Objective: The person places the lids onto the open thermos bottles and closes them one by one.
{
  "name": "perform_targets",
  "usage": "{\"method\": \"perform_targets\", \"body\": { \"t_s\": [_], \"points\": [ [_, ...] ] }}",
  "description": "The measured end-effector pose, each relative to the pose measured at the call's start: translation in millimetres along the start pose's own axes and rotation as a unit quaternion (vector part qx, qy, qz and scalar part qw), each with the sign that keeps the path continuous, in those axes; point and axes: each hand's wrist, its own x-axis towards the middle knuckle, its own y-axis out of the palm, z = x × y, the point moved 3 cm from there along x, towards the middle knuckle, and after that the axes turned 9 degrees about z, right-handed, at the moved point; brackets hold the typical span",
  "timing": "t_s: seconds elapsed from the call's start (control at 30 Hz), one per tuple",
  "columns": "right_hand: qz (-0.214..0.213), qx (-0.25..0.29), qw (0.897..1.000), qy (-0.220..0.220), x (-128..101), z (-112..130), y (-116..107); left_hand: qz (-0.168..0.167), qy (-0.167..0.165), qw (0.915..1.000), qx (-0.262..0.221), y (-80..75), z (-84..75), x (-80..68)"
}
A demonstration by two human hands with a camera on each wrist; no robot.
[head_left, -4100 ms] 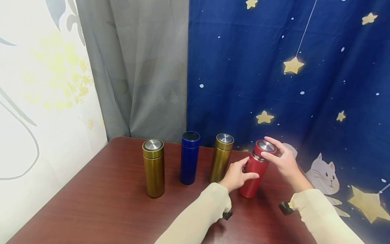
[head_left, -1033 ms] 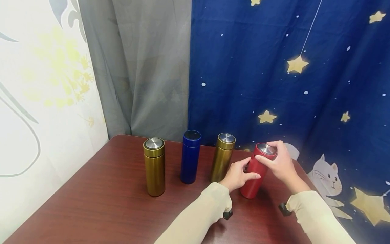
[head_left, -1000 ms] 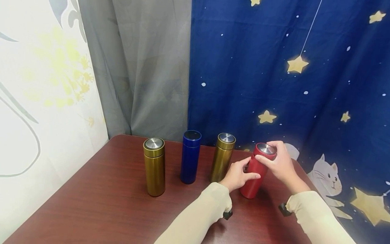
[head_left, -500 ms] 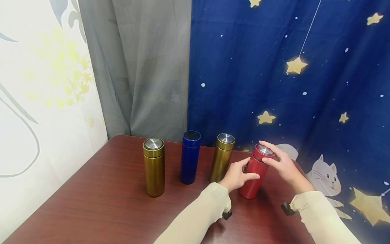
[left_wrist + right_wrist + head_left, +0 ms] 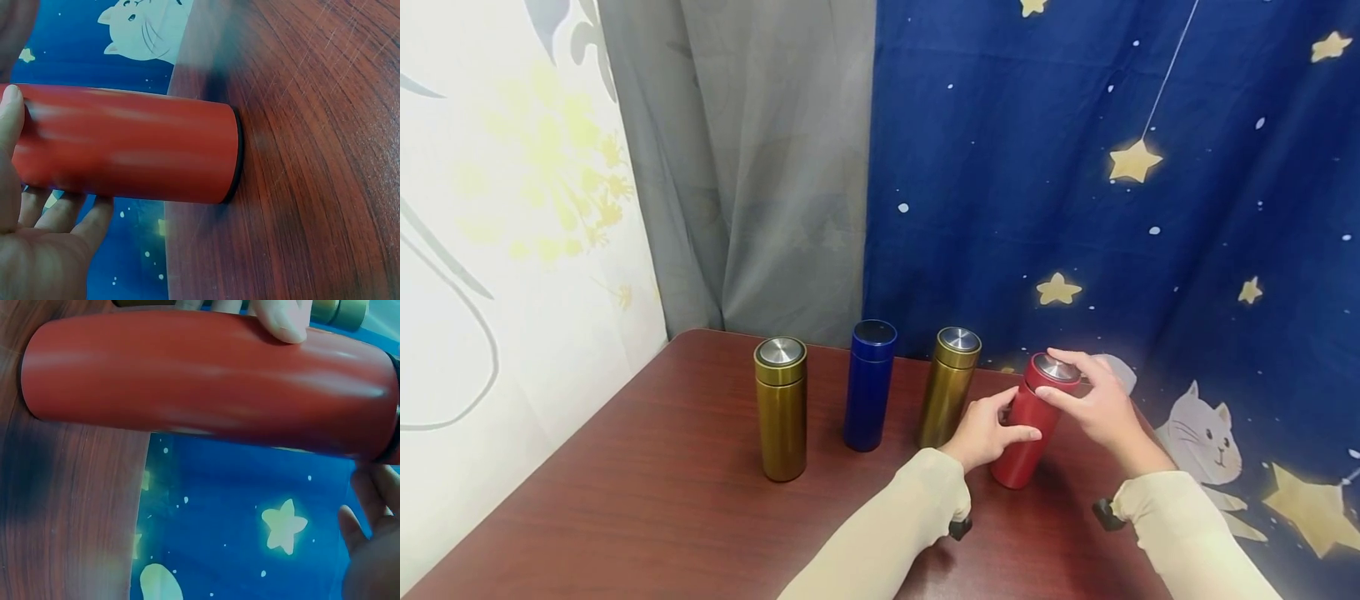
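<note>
A red thermos bottle [image 5: 1021, 458] with a silver-topped lid [image 5: 1056, 367] stands on the table's right part, its base on the wood in the left wrist view. My left hand [image 5: 981, 435] grips the body, thumb in front and fingers behind. Around the lid curl the thumb and fingers of my right hand [image 5: 1103, 408], which covers its right side. Only a narrow seam shows between lid and body in the head view. A dark ring [image 5: 395, 406] marks that joint at the edge of the right wrist view.
Just left of my left hand stands a gold thermos [image 5: 946, 400]. Farther left are a blue thermos [image 5: 867, 408] with a dark top and another gold thermos [image 5: 781, 429]. The brown table [image 5: 647, 500] backs onto a grey curtain [image 5: 790, 183] and a blue starry curtain [image 5: 985, 192].
About four seconds ago the lid sat higher, with a silver neck showing; now it sits lower on the body. The right hand has turned and re-gripped around the lid. The left hand keeps its hold.
</note>
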Motion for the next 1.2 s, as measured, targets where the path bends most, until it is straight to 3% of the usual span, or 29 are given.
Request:
{"method": "perform_targets", "body": {
  "t_s": [0.13,0.23,0.37,0.47,0.57,0.93,1.2],
  "points": [
    [-0.024,-0.027,0.999,0.006,4.6,1.6,3.8,0.004,0.001,1.0000,0.005,0.4,0.8,0.8],
    [-0.018,-0.016,1.000,0.013,6.4,2.2,6.4,0.004,0.002,1.0000,0.004,-0.3,1.0,1.0],
    [0.024,0.072,0.997,-0.011,5.7,1.1,8.2,0.005,0.008,1.0000,0.001,-0.9,0.2,0.6],
    [0.069,0.159,0.984,-0.047,3.6,1.7,6.9,0.004,0.012,0.9999,0.000,-1.1,0.0,0.1],
    [0.098,0.198,0.973,-0.060,0.6,1.8,3.2,0.002,0.011,0.9999,0.000,-1.1,0.6,0.0],
    [0.096,0.150,0.983,-0.034,-1.4,-4.3,-4.9,0.002,0.010,1.0000,0.001,0.2,0.5,0.6],
    [0.059,0.082,0.995,0.000,-2.0,0.4,-5.9,-0.001,0.005,1.0000,-0.007,0.0,-0.1,-0.1]
  ]
}}
